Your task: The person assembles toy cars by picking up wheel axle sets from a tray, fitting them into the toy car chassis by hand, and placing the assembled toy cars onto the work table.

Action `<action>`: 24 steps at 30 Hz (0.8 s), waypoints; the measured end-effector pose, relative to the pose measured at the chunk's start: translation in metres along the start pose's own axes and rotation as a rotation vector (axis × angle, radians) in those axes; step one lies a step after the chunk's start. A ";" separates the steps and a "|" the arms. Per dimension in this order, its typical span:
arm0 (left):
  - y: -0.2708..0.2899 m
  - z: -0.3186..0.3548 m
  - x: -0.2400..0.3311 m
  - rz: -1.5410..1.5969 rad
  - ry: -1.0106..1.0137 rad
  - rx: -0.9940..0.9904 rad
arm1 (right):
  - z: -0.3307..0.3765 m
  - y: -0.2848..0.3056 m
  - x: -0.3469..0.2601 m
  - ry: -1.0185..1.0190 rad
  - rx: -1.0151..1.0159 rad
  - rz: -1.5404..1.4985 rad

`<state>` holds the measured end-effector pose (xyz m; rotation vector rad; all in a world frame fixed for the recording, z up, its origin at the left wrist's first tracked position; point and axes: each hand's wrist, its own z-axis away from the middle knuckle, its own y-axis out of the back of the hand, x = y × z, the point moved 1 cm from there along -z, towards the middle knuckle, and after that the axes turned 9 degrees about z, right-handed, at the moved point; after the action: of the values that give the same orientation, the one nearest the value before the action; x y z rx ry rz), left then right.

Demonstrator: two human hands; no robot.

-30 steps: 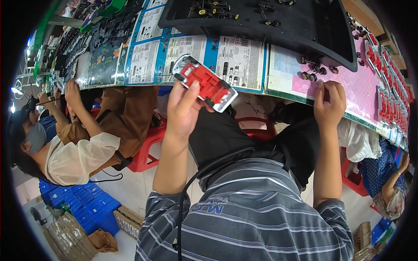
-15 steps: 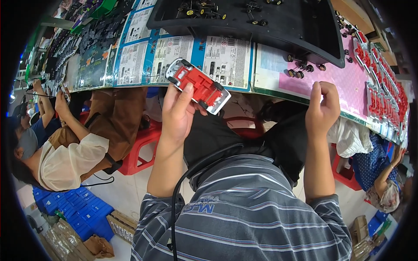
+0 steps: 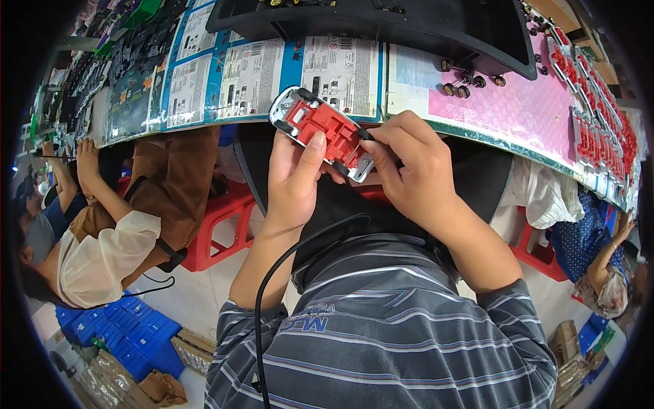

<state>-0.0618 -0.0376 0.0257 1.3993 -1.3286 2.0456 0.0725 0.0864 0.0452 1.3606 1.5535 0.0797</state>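
A toy car with a red underside and a white body is held bottom up over my lap, just off the table edge. My left hand is closed around it, thumb pressed on the red underside and fingers beneath. At the car's right end, my right hand pinches with thumb and forefinger beside a black wheel. Exactly what lies between those fingertips is hidden. Black wheels show at both ends of the car.
A black tray with small wheel axles stands on the table ahead. Loose axles lie by its right part. Rows of red and white car parts fill the far right. Co-workers sit on both sides; a red stool is at left.
My right hand has come left from the table edge and taken hold of the car's right end. A second wheel now shows at the car's left end. The view has shifted slightly.
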 end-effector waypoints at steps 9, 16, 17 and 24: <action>0.004 0.000 -0.008 -0.026 0.040 -0.012 | 0.003 0.001 0.004 0.062 0.042 0.128; 0.029 -0.017 0.026 0.046 -0.027 0.084 | -0.001 0.039 0.029 0.078 0.085 0.104; 0.042 -0.023 0.034 0.032 -0.049 0.119 | 0.002 0.045 0.042 0.048 0.128 0.174; 0.166 -0.089 0.113 -0.258 -0.081 0.388 | 0.033 0.146 0.162 -0.275 0.396 0.768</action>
<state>-0.2786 -0.0743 0.0309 1.7273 -0.7496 2.1591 0.2235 0.2453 0.0194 2.1255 0.7727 0.0522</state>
